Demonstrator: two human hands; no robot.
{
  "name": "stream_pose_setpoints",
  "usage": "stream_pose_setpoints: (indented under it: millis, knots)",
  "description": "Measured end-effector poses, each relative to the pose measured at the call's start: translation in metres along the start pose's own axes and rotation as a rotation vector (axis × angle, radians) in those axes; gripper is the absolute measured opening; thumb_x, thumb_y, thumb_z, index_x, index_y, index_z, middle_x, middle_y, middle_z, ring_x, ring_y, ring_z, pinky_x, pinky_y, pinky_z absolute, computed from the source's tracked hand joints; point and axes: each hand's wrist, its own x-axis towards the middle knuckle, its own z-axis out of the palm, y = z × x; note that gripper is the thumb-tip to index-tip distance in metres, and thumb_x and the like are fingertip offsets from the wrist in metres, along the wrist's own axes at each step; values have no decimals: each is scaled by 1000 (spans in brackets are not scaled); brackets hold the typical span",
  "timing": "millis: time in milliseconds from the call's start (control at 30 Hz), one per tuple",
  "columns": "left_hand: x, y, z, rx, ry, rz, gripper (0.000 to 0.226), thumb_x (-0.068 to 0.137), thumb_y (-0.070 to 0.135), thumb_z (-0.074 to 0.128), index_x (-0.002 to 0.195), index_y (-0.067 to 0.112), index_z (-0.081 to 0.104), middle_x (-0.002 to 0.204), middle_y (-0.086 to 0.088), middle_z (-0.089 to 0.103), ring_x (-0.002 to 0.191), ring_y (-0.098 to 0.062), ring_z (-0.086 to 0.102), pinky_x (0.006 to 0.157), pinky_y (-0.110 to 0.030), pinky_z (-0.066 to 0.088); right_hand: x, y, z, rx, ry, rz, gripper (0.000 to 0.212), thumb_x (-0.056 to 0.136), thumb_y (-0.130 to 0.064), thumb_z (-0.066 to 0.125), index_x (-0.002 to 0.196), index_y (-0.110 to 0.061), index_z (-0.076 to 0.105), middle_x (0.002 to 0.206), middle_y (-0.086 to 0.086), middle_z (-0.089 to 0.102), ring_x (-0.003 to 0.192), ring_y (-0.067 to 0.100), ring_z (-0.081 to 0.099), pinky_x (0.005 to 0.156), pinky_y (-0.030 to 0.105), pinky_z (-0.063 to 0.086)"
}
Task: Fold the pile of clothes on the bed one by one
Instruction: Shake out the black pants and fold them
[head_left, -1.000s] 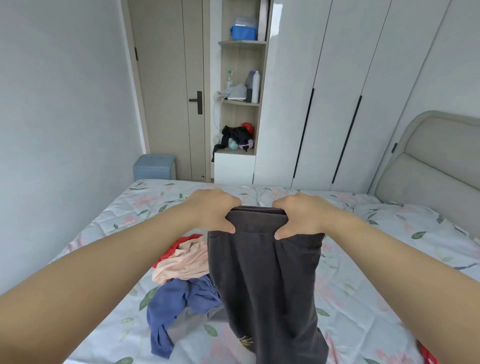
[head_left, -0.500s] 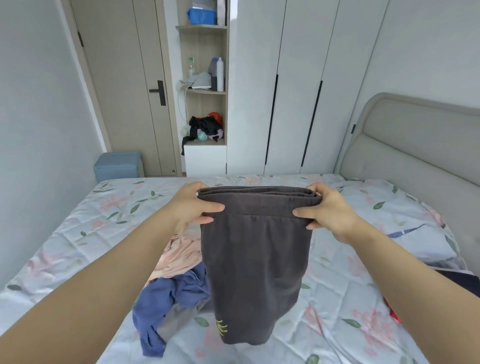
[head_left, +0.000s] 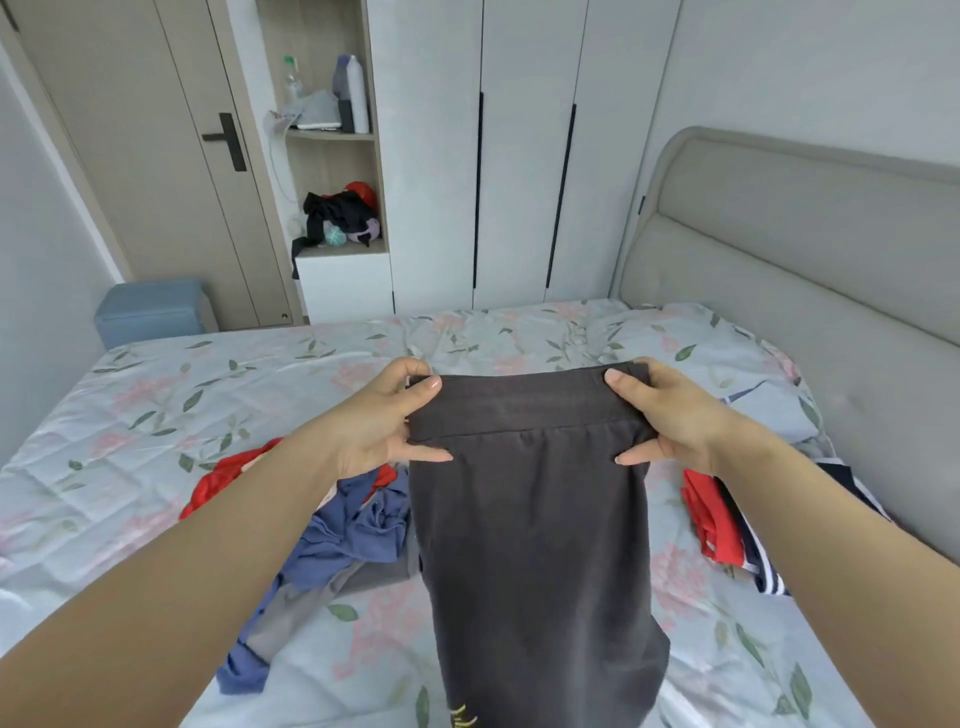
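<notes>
The left grip (head_left: 379, 426) and the right grip (head_left: 670, 415) each grasp one end of the waistband (head_left: 524, 410) of a dark grey garment (head_left: 530, 519), thumbs and fingers pinched round the thick, doubled band. The band runs taut and nearly level between the two grips. From it the matte, soft-looking knit hangs straight down in a flat, roughly oblong panel with a few shallow vertical creases. Far below the grips, at its lower edge, there is a small yellow stitched mark (head_left: 462, 719).

The garment is held up over the bed (head_left: 260, 384), whose quilted cover is pale with pink flowers and green leaves.

Below and beside the left grip lies the crumpled pile:
- a blue garment (head_left: 353, 535), bunched in loose folds
- a smooth grey cloth (head_left: 291, 613), partly under the blue one
- a shiny red cloth (head_left: 228, 478), outward of the left forearm

Below and outward of the right grip, a red folded piece (head_left: 711, 514) lies against a navy garment with white stripes (head_left: 763, 566).

Beyond the right grip rises a padded beige headboard (head_left: 779, 249). Beyond both grips stand flat white wardrobe doors (head_left: 519, 156) with thin black handles.
</notes>
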Motion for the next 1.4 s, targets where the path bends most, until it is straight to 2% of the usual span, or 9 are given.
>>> stream_pose_setpoints:
  millis: [133, 200, 500, 767, 900, 1067, 1200, 1267, 1400]
  knots:
    - [26, -20, 37, 184, 30, 55, 45, 82, -4, 66, 119, 19, 53, 105, -9, 66, 82, -15, 70, 68, -30, 59, 16, 9, -53, -59, 11, 0, 14, 89, -27, 64, 102, -22, 61, 96, -4, 65, 77, 10, 64, 46, 21, 51]
    - [41, -30, 59, 271, 80, 54, 38, 81, -7, 67, 112, 13, 60, 107, -10, 68, 79, -12, 68, 63, -21, 57, 27, 12, -82, -70, -100, 64, 18, 86, -16, 68, 103, -19, 64, 98, -3, 71, 83, 10, 68, 55, 23, 56]
    - [132, -11, 147, 142, 283, 116, 22, 94, 17, 57, 115, 18, 50, 110, 1, 58, 95, -16, 61, 77, -45, 57, 108, 10, -153, -59, 71, -148, 32, 90, -16, 64, 120, -19, 56, 118, 1, 63, 103, 17, 61, 81, 33, 51]
    - [144, 7, 185, 164, 285, 366, 14, 96, 13, 54, 97, 27, 49, 96, -1, 63, 94, -10, 62, 89, -28, 52, 110, -6, -191, -1, 187, -415, 19, 84, -14, 68, 90, -31, 63, 95, -9, 68, 93, 10, 64, 82, 26, 52]
    - [134, -27, 180, 254, 245, 349, 24, 90, -2, 58, 94, 21, 52, 91, 2, 65, 82, -5, 64, 77, -18, 53, 100, 27, -195, -29, 166, -310, 22, 78, -2, 70, 93, -17, 65, 96, 4, 68, 89, 19, 64, 79, 30, 52]
    - [114, -112, 157, 450, 133, 84, 30, 82, -6, 67, 96, 17, 56, 96, 0, 64, 90, -15, 61, 77, -21, 53, 72, 108, -182, -161, 141, -99, 25, 75, 7, 66, 79, -18, 61, 88, 12, 64, 83, 27, 60, 79, 40, 49]
    - [73, -189, 145, 571, 23, -126, 39, 66, 5, 79, 100, 11, 61, 95, -5, 67, 90, -19, 62, 83, -35, 52, 29, 189, -165, -279, 96, 98, 15, 62, -12, 71, 71, -12, 60, 70, 6, 56, 72, 20, 49, 68, 35, 39]
    - [45, -220, 143, 586, -21, -219, 34, 70, -3, 76, 92, 17, 59, 87, 1, 65, 79, -11, 59, 76, -24, 49, -1, 220, -155, -316, 76, 194, 19, 57, -17, 68, 69, -9, 56, 66, 6, 50, 69, 20, 46, 66, 34, 36]
    - [-5, -265, 138, 688, -94, -329, 56, 46, 35, 78, 93, 9, 61, 87, -6, 66, 79, -13, 56, 73, -25, 44, -62, 261, -136, -333, 33, 356, 30, 48, -21, 57, 74, -6, 56, 68, 7, 49, 68, 21, 46, 65, 31, 36]
